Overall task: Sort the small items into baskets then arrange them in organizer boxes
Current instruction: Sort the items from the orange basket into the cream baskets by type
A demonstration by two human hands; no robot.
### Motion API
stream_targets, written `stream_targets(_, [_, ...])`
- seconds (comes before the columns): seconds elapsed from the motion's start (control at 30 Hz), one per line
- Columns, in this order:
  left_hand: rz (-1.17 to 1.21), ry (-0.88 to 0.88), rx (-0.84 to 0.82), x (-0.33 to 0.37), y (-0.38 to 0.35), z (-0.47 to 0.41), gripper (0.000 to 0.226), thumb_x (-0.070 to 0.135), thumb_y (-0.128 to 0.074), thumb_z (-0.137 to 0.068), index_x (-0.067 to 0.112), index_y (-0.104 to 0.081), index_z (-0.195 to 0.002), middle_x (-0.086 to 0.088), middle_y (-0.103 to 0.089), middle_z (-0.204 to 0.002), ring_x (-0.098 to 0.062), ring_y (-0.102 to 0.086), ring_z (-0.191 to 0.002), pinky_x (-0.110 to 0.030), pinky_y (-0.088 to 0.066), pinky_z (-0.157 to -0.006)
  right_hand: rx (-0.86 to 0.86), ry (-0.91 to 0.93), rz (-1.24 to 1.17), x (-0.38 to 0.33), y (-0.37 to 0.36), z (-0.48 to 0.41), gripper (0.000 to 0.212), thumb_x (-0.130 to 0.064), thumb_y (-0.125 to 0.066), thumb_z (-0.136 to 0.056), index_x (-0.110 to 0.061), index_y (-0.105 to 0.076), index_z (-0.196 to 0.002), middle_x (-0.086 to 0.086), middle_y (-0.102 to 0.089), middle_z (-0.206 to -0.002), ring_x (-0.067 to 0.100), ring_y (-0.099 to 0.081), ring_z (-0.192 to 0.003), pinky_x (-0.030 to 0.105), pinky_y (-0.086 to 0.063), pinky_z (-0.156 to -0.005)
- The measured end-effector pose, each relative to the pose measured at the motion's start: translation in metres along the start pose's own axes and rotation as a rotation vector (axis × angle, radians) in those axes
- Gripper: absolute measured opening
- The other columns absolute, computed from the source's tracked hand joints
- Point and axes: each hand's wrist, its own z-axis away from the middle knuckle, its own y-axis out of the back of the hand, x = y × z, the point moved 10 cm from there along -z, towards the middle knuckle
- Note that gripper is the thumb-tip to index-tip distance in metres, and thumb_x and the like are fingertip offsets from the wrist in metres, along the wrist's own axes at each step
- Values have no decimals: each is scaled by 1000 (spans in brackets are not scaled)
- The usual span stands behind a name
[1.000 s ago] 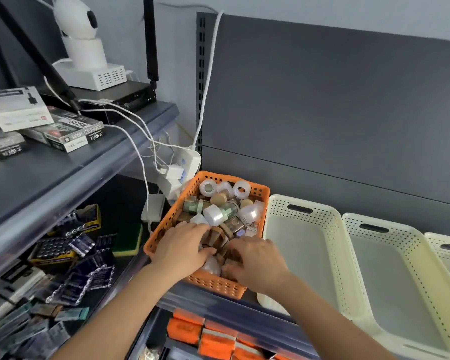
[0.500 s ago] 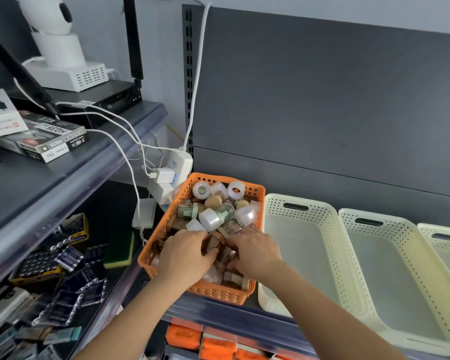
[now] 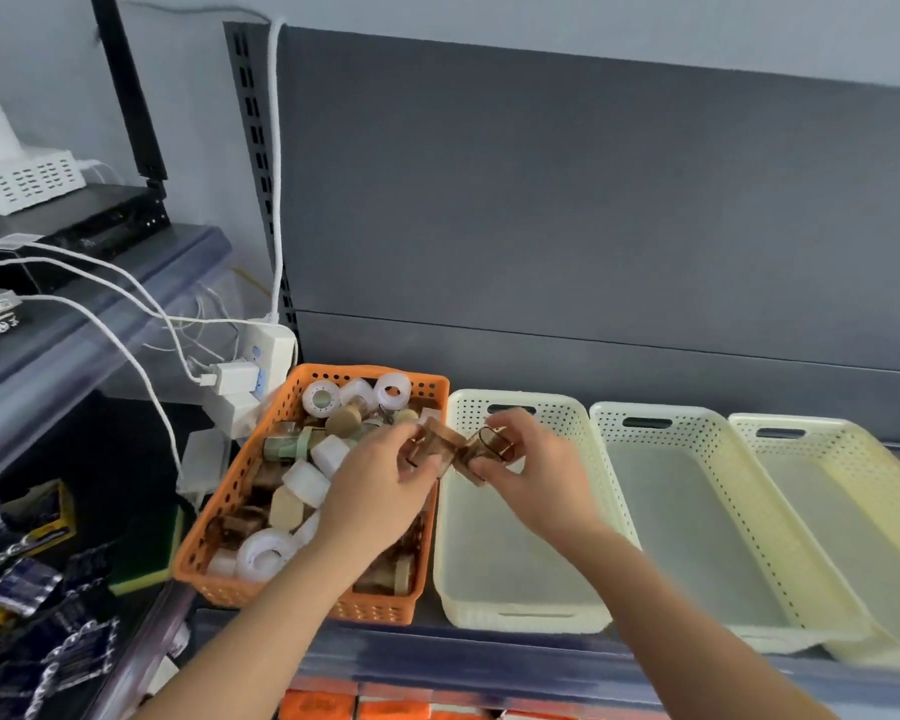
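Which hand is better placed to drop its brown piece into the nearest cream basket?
Right. The right hand holds its brown piece above the nearest cream basket. The left hand, pinching a second brown piece, hangs over the orange basket and would have to cross sideways.

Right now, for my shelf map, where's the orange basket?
Head view, lower left: the orange basket stands left of the first cream basket, white power strip behind it.

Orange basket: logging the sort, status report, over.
Hands: left hand pinches one brown translucent piece, right hand pinches a second brown piece. Both above orange basket's right rim. Nearest cream basket bare; nothing in the way.
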Motion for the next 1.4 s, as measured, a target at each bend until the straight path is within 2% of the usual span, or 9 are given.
stream_targets(0.07, [14,-29,-25,23,-25,-10,36,36,-58,-90,23,-57,-123,14,-57,-104,-1,-53,-82,-21,-41,-68,66,-15,-35,20,29,0,34,-26,-73,-77,-27,-58,-108,-11,-65,-87,7,-59,-81,19,-45,-72])
stream_targets(0.17, [30,-76,-34,64,-64,-27,30,30,-60,-89,21,-60,-117,10,-55,-95,-7,-51,-76,-24,-35,-67,121,-70,1,59,70,2,30,-26,-71,-79,-28,-58,-106,-9,-65,-90,12,-59,-85,29,-47,-76])
stream_targets(0.27, [26,-131,-116,105,-113,-38,30,28,-58,-89,19,-61,-117,3,-59,-103,-17,-56,-94,-31,-44,-80,136,-128,82,105,107,2,28,-29,-67,-81,-27,-58,-108,-7,-65,-96,15,-60,-90,33,-48,-79])
stream_targets(0.53, [-489,-242,-217,162,-216,-56,25,43,-60,-86,24,-62,-102,6,-67,-98,-21,-54,-101,-35,-32,-82,-50,-206,542,213,127,-5,39,-33,-57,-83,-27,-49,-121,-4,-66,-104,20,-57,-102,31,-36,-85])
stream_targets(0.67, [-638,-267,-250,174,-249,-58,8,21,-61,-85,21,-63,-93,3,-66,-89,-21,-49,-98,-34,-27,-83,-108,-117,622,232,118,-17,35,-26,-58,-84,-26,-53,-119,-4,-66,-107,20,-56,-103,32,-37,-87])
stream_targets(0.77, [-688,-276,-292,173,-262,-58,16,7,-56,-82,17,-63,-92,0,-63,-94,-23,-46,-102,-35,-28,-87,-116,-36,656,232,112,-23,40,-15,-53,-84,-26,-54,-123,-4,-61,-120,20,-52,-111,29,-37,-91])
stream_targets(1.0, [-523,-284,-208,166,-225,-58,21,26,-50,-90,19,-65,-103,3,-59,-108,-20,-42,-109,-31,-35,-91,-31,107,539,199,108,-26,35,-27,-61,-84,-23,-62,-119,-3,-61,-118,23,-50,-110,32,-37,-94])
stream_targets(1.13, [-427,-212,-76,146,-159,-48,23,27,-54,-90,20,-68,-107,3,-62,-105,-18,-47,-106,-31,-40,-88,19,206,323,142,100,-23,27,-18,-69,-80,-15,-70,-107,4,-69,-103,28,-58,-99,34,-43,-87])
stream_targets(1.4, [-528,80,-7,43,-18,10,15,34,-58,-88,29,-69,-96,11,-61,-87,-14,-54,-87,-29,-45,-64,-256,502,52,-3,5,17,28,-35,-64,-86,-23,-68,-112,-6,-68,-104,14,-54,-105,27,-45,-88])
